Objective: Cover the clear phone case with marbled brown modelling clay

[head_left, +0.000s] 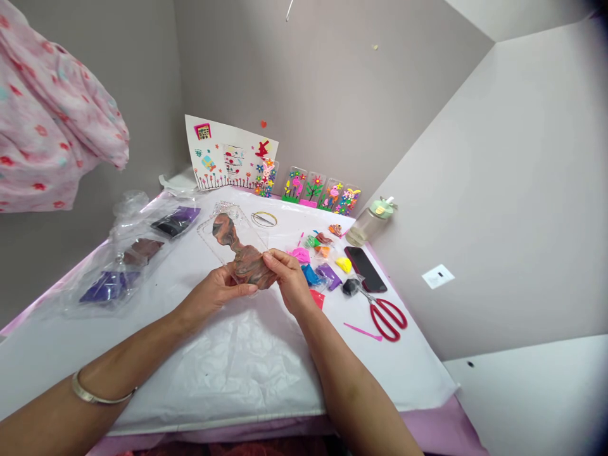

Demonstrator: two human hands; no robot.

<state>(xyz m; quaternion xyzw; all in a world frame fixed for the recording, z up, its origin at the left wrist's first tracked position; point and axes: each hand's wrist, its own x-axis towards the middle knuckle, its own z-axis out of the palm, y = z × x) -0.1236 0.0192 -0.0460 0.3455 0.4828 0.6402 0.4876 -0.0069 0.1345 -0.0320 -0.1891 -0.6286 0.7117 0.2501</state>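
Observation:
A clear phone case (pixel 251 236) is held up above the white sheet, tilted, between both my hands. Marbled brown, orange and black clay (pixel 254 266) is spread on it, wide at the near end and running up to a rounded blob. My left hand (pixel 227 286) grips the lower left edge, thumb along the near side. The right hand (pixel 286 272) pinches the lower right corner, its thumb on the clay. Nearby on the right lie lumps of coloured clay, among them pink clay (pixel 301 254), blue clay (pixel 311 276) and yellow clay (pixel 343 265).
Red-handled scissors (pixel 388 318), a pink modelling tool (pixel 363 331), a phone (pixel 365 269) and a bottle (pixel 370 223) are on the right. Plastic bags with clay packs (pixel 109 286) lie left. Decorated phone cases (pixel 314 188) lean at the back, near a yellow ring (pixel 264 219).

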